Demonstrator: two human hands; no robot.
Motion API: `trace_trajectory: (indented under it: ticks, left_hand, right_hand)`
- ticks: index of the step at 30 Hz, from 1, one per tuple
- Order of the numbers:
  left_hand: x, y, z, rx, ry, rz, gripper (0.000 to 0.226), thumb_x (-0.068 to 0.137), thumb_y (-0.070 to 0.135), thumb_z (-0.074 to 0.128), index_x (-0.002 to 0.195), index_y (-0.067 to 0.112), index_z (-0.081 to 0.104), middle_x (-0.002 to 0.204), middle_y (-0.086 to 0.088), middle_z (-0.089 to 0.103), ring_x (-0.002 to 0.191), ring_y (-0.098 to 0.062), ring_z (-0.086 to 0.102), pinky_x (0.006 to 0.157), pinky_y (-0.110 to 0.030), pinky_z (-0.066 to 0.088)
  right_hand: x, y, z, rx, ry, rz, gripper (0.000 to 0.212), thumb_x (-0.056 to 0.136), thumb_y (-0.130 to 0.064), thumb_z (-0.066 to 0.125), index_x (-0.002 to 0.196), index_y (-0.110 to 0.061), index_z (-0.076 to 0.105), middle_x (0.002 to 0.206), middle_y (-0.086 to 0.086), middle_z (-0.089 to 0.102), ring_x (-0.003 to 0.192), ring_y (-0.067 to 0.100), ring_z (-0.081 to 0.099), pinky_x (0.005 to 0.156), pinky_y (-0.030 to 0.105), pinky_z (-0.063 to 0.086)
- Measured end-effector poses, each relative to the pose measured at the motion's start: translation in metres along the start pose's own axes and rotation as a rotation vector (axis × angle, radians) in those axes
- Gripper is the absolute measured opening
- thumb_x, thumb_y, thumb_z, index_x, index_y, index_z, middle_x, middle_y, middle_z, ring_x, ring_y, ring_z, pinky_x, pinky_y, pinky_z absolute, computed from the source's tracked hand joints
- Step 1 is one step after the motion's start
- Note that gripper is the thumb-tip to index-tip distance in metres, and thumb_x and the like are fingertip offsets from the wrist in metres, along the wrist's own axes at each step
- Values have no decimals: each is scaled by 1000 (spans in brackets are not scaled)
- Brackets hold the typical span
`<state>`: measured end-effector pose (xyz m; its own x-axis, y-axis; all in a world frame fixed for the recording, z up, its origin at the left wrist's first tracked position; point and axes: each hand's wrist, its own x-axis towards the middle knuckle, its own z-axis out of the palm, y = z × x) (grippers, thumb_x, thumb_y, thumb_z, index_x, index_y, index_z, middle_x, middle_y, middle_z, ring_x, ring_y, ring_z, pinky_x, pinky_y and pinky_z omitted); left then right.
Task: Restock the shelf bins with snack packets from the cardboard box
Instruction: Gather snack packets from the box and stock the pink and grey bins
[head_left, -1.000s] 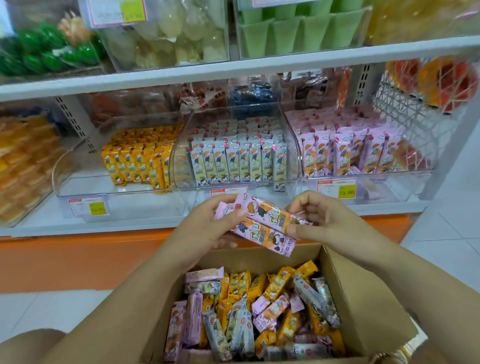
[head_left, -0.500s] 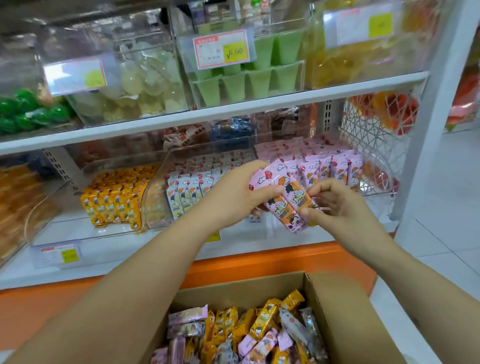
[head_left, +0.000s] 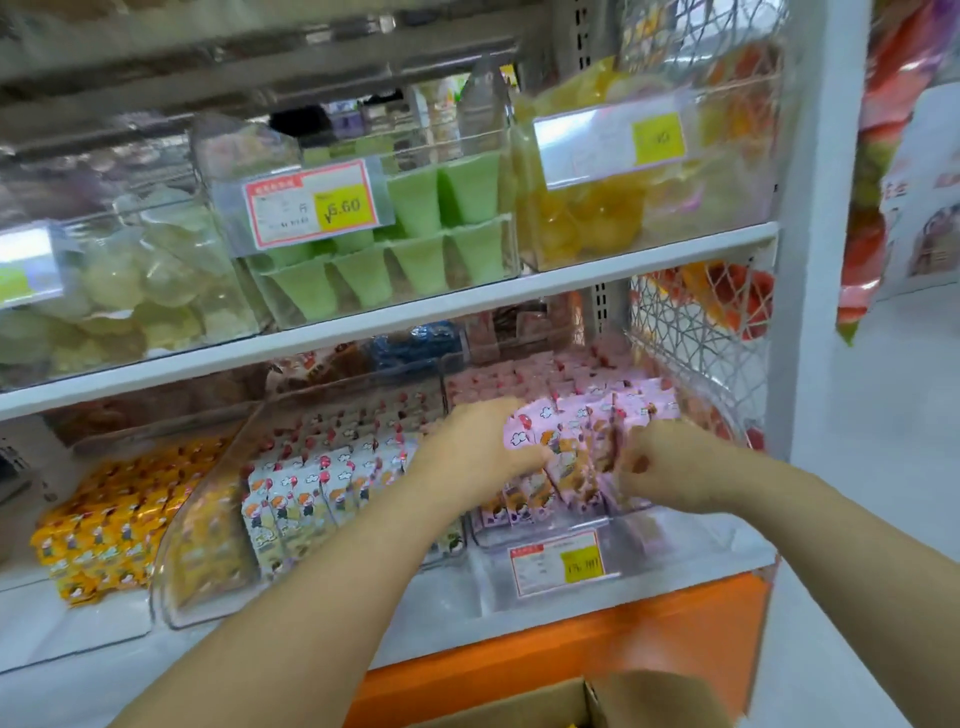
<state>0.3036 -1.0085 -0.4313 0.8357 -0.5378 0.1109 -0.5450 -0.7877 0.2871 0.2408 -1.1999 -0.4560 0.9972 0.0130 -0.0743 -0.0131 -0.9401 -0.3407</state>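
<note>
pink packets are clamped between left hand and right hand, long axis upright, at the pink bin's front, twelve o'clock (both hands equally near).

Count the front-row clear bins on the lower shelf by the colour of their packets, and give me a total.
Yellow-packet bin: 1
White-packet bin: 1
Pink-packet bin: 1
Total: 3
</note>
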Motion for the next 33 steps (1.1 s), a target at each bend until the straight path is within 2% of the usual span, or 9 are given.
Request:
trace_trajectory:
  ticks: [3, 5, 8, 13, 17, 23, 26, 30, 33]
  left_hand:
    - [19, 2, 11, 97, -44, -5, 62, 85, 51, 62, 138, 23, 44, 136, -4, 53, 120, -25, 52, 94, -36, 46]
    - [27, 5, 15, 179, -144, -12, 65, 87, 48, 61, 142, 22, 38, 142, -5, 47, 125, -25, 48, 99, -38, 44]
    - [34, 9, 19, 300, -228, -20, 57, 89, 43, 59, 137, 18, 42, 134, -8, 51, 117, -27, 52, 88, -34, 46]
    - [43, 11, 26, 257, -264, -46, 54, 90, 40, 59, 134, 13, 44, 131, -8, 52, 109, -24, 52, 79, -31, 44]
    - [45, 9, 30, 225, -229, -74, 53, 92, 38, 58, 134, 11, 44, 130, -10, 53, 107, -25, 53, 78, -30, 43]
    - [49, 13, 29, 185, -189, -123, 55, 93, 43, 55, 136, 11, 42, 138, -10, 47, 118, -26, 50, 76, -28, 36]
    - [50, 16, 30, 212, -171, -142, 51, 94, 44, 53, 133, 12, 45, 134, -7, 50, 117, -24, 50, 73, -31, 29]
    - [53, 13, 31, 170, -169, -131, 50, 92, 44, 56, 128, 10, 48, 129, -9, 53, 107, -23, 52, 74, -30, 34]
    - [54, 11, 32, 167, -159, -109, 50, 92, 44, 57, 127, 9, 49, 126, -9, 54, 105, -23, 52, 72, -28, 34]
  right_hand:
    - [14, -2, 0, -173, -246, 69, 40, 98, -23, 40, 59, -13, 34, 64, 5, 35, 60, 22, 34, 53, 28, 31]
    - [26, -1, 6, -177, -317, 122, 41, 100, -31, 38, 61, -16, 37, 67, 3, 38, 58, 16, 35, 57, 30, 33]
    - [36, 2, 9, -186, -456, 163, 39, 100, -32, 36, 65, -17, 46, 71, 1, 45, 64, 19, 47, 68, 32, 43]
    - [35, -3, 5, -185, -586, 176, 31, 102, -21, 33, 112, -6, 58, 107, 16, 60, 96, 30, 62, 48, 19, 41]
    - [31, -1, -4, -147, -460, 172, 25, 96, -24, 38, 94, -7, 56, 96, 9, 58, 79, 22, 61, 56, 27, 50]
    - [27, 0, -11, -120, -78, 87, 45, 88, 0, 49, 125, -25, 55, 124, 4, 53, 90, 20, 55, 59, 22, 42]
    - [39, 6, 0, -77, 96, 73, 53, 88, 4, 47, 128, -30, 53, 129, 8, 43, 66, 11, 46, 53, 22, 37]
    - [48, 16, 7, 25, 264, 94, 43, 91, -3, 53, 128, -23, 51, 129, 11, 41, 90, 27, 55, 71, 30, 43]
    - [51, 21, 11, 77, 327, 77, 37, 91, -9, 58, 127, -20, 52, 128, 8, 44, 90, 22, 54, 78, 31, 43]
